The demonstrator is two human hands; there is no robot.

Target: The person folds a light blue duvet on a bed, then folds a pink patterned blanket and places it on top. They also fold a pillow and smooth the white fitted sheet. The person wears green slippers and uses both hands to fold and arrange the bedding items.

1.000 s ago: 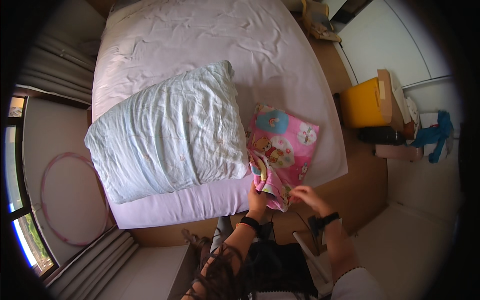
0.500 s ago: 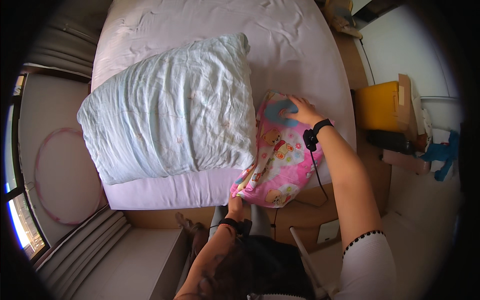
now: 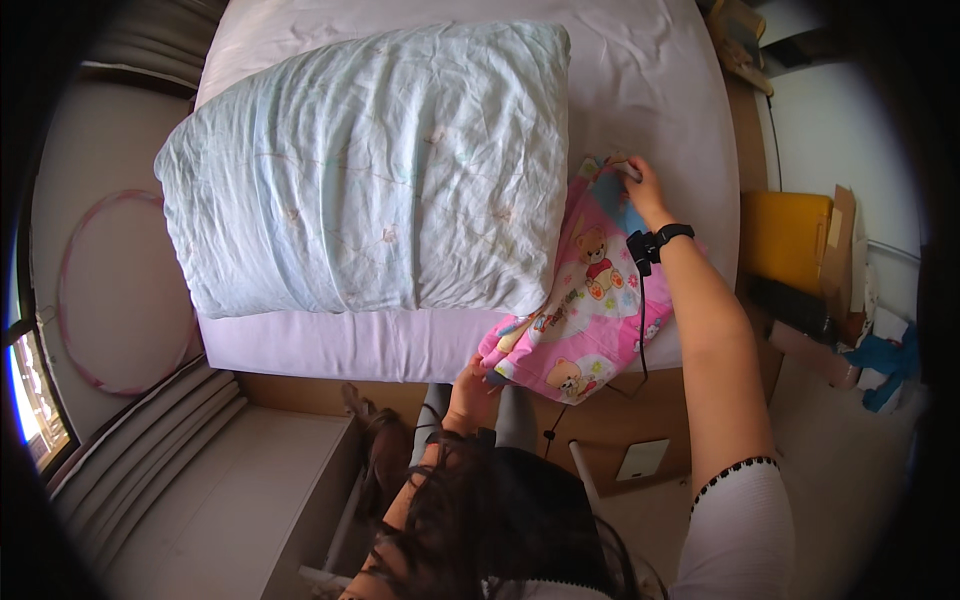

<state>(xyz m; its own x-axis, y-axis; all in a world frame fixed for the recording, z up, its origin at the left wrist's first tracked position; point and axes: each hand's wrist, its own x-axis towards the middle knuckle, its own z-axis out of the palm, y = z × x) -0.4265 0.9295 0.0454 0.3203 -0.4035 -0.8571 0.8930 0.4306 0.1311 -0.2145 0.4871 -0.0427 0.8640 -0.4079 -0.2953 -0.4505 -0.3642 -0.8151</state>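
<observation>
A pink pillowcase with teddy-bear prints lies stretched on the bed's right side, its near end hanging over the bed edge. My right hand reaches far out and grips its far end. At the bed edge my left hand holds the near corner. A big pale-blue crumpled pillow lies right beside the pillowcase and overlaps its left edge. Both rest on a bed with a lilac sheet.
A yellow box and cardboard pieces stand on the floor to the right of the bed, with blue cloth nearby. A pink hoop lies on the floor at left. A white socket plate sits on the wooden bed base.
My right hand went from the pillowcase's near end up to its far end, pulling it out lengthwise. The view has closed in on the bed.
</observation>
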